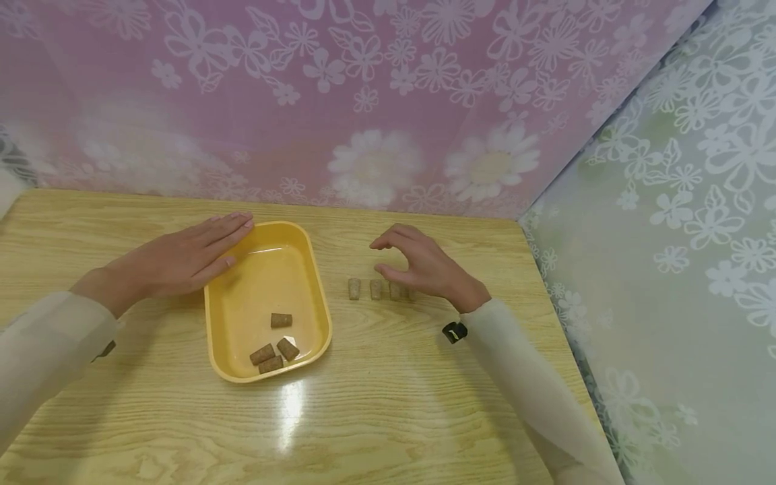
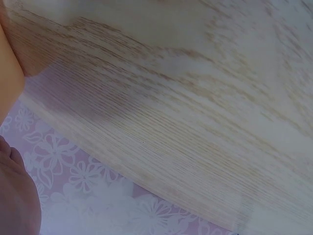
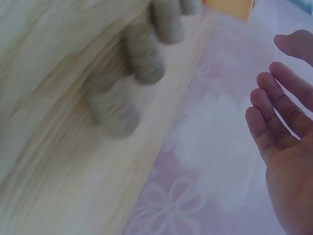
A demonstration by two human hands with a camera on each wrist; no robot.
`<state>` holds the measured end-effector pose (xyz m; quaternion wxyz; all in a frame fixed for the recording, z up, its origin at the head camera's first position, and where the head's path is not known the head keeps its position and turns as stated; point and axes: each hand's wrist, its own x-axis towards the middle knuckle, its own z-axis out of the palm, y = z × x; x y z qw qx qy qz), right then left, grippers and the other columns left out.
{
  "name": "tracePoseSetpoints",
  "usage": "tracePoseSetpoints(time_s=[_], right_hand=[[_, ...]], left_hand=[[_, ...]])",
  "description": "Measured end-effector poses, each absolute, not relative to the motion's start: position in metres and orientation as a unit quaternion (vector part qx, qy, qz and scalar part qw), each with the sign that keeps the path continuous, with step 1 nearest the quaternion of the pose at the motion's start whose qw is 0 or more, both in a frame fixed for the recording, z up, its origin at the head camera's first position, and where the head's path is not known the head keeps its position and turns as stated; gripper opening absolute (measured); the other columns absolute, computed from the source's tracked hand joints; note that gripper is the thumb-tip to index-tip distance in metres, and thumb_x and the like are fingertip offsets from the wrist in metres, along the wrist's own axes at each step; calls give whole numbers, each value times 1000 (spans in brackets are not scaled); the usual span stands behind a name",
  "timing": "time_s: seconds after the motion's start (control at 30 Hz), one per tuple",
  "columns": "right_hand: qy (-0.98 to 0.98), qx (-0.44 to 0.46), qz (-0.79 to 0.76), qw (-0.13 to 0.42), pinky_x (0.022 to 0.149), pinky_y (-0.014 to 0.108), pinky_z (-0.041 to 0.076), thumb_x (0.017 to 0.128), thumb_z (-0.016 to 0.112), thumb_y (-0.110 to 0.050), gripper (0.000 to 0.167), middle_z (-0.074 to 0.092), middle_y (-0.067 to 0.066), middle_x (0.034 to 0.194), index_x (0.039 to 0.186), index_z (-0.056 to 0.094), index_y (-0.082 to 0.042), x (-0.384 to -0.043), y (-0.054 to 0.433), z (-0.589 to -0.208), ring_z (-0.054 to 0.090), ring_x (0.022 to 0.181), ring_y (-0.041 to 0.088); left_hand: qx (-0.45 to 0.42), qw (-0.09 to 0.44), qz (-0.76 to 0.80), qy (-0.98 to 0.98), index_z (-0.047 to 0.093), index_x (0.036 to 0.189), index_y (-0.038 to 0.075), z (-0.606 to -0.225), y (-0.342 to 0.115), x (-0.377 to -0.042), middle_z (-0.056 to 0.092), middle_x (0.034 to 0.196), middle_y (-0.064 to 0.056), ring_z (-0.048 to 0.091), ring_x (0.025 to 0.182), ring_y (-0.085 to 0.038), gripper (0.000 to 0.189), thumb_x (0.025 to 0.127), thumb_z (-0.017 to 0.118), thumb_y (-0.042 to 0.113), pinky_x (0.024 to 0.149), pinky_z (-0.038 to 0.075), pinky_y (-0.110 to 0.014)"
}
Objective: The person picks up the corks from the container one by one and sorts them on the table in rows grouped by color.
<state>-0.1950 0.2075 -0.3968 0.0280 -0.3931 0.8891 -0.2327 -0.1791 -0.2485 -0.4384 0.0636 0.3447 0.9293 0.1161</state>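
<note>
A yellow rectangular tray (image 1: pixel 322 316) sits on the table with several brown tapered corks (image 1: pixel 281 320) lying in its near part. My left hand (image 1: pixel 182 259) lies with fingers extended against the tray's far left rim. Right of the tray, several paler corks (image 1: pixel 354 289) stand in a row. Above the right end of that row is my right hand (image 1: pixel 424 263), thumb and fingers apart and nothing between them; it hides part of the last corks. The right wrist view shows the row's corks (image 3: pixel 143 54), blurred, beside the hand's loosely bent fingers (image 3: pixel 281 100).
The wood-grain table (image 1: pixel 388 411) ends at the back against a pink floral curtain (image 1: pixel 376 101). A pale floral curtain (image 1: pixel 685 256) runs along the right edge. The left wrist view holds mostly tabletop (image 2: pixel 171 98).
</note>
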Motion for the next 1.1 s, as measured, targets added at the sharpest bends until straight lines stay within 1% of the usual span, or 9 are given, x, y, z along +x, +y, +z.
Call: tracePoseSetpoints(time_s=[0.2, 0.33, 0.53, 0.7, 0.8, 0.97, 1.1], right_hand=[[879, -418, -225, 44, 112, 46, 53, 105, 74, -24, 34, 71, 6, 133, 136, 71, -9, -194, 178, -387, 64, 128, 26], [869, -438, -222, 53, 114, 44, 52, 106, 73, -26, 35, 69, 5, 135, 138, 70, -10, -191, 159, -384, 61, 131, 24], [850, -477, -215, 62, 113, 39, 51, 106, 72, -25, 34, 68, 5, 133, 137, 70, -10, -186, 132, -387, 60, 128, 23], [827, -522, -198, 64, 111, 33, 50, 103, 77, -21, 33, 69, 5, 132, 133, 72, -8, -181, 110, -393, 60, 124, 22], [817, -547, -170, 69, 112, 33, 49, 103, 78, -20, 33, 69, 4, 132, 133, 72, -8, -178, 97, -398, 60, 124, 23], [808, -562, -133, 113, 116, 34, 47, 105, 74, -17, 32, 68, 4, 136, 136, 71, -10, -173, 81, -403, 59, 128, 23], [809, -561, -111, 138, 114, 31, 47, 105, 72, -15, 33, 68, 1, 138, 138, 70, -14, -171, 71, -408, 58, 128, 20]], left_hand=[[342, 68, 115, 930, 13, 178, 19, -439, -249, -180, 8, 186, -2, 14, 171, -30, 69, 119, 42, 39, 137, -4, -22], [339, 73, 114, 931, 11, 178, 20, -437, -248, -179, 7, 186, -2, 13, 172, -30, 70, 119, 43, 39, 138, -4, -23], [338, 73, 112, 932, 14, 178, 18, -437, -248, -178, 8, 186, -3, 14, 171, -30, 70, 119, 44, 39, 137, -5, -22], [338, 71, 115, 931, 16, 177, 16, -437, -248, -178, 9, 186, -3, 15, 171, -31, 69, 119, 43, 39, 138, -4, -25], [343, 64, 118, 930, 17, 177, 15, -437, -248, -178, 11, 185, -5, 17, 171, -33, 68, 119, 44, 38, 138, -3, -24], [346, 59, 120, 929, 16, 177, 16, -438, -249, -178, 11, 185, -4, 18, 170, -32, 68, 119, 44, 38, 138, -3, -24], [347, 57, 116, 929, 15, 177, 17, -438, -249, -178, 11, 185, -4, 18, 171, -31, 68, 119, 43, 38, 137, -4, -21]])
